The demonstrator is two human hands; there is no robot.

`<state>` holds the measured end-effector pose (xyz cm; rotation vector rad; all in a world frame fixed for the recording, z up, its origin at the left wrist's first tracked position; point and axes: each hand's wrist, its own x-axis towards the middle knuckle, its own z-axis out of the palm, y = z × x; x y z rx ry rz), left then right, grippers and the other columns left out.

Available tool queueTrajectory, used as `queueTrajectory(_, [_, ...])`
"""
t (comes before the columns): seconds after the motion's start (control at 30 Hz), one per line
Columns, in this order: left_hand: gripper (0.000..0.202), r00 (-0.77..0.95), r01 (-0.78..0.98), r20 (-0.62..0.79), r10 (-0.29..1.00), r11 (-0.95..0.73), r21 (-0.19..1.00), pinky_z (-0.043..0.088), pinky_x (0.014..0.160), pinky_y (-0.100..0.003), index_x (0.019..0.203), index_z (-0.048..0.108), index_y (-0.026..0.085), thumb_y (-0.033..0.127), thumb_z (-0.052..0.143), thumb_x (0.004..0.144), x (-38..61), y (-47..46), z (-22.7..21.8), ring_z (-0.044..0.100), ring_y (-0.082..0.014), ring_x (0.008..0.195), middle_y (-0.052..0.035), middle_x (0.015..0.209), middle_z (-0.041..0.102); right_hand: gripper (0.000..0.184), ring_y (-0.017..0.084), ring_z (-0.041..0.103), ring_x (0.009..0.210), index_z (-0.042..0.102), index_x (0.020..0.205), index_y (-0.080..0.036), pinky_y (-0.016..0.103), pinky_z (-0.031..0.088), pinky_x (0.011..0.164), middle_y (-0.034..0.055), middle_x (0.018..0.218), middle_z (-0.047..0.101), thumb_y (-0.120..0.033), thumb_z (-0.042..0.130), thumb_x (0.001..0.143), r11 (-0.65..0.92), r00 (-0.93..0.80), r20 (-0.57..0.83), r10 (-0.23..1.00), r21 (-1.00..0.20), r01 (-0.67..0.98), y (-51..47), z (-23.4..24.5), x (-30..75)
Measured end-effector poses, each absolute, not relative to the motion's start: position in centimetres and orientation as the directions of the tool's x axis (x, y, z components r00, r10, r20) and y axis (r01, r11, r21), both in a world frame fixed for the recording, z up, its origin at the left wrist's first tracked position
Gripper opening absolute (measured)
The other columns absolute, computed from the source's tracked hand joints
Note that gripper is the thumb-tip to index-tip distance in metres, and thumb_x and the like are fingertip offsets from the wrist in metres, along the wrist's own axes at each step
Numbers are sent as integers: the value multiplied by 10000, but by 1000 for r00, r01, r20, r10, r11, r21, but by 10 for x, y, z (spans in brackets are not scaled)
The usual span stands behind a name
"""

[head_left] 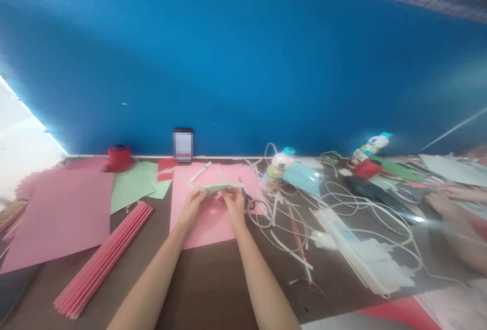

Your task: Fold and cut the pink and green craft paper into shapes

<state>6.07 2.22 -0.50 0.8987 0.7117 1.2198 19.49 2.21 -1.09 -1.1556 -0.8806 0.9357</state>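
Observation:
My left hand [194,202] and my right hand [233,201] are held close together over a pink sheet of paper [207,218]. Both pinch a small folded light-green paper piece [216,187] between their fingers, one hand at each end. The piece is held just above the pink sheet. A white pen [200,171] lies on the sheet beyond my hands. Scissors [249,202] lie just right of my right hand.
A large pink sheet [57,213], green papers [133,188] and a pleated pink paper fan [102,259] lie to the left. A red tape roll [119,157] and a phone [183,145] stand by the blue wall. Glue bottles [280,163], white paper strips [342,208] and another person's arm [456,228] are on the right.

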Motion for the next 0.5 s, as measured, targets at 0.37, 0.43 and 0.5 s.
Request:
queueTrajectory(0.37, [252,195,-392,70,978,12,920,442,865,-378,886,662,142,271,658,670,60,23,-5,607,-248,918,-87,935,677,225,125,551,462,426,678,-208,266,453,542,-66,508,537,-291,631,634,120,370,53,928,-980,-162,22,-9,193])
queueTrajectory(0.43, [216,159,-339,69,985,-11,941,451,839,-359,823,670,151,251,679,631,59,24,-5,610,-237,879,-66,879,681,203,119,549,479,435,672,-208,258,452,538,-66,543,539,-234,621,593,139,389,70,919,-979,-152,23,-11,193])
queueTrajectory(0.5, [241,141,-328,52,989,-3,945,450,837,-361,853,667,152,276,668,646,59,24,-6,610,-235,875,-67,898,678,184,116,548,500,442,669,-206,248,445,528,-58,583,549,-200,598,572,151,395,89,914,-980,-130,24,-14,193])
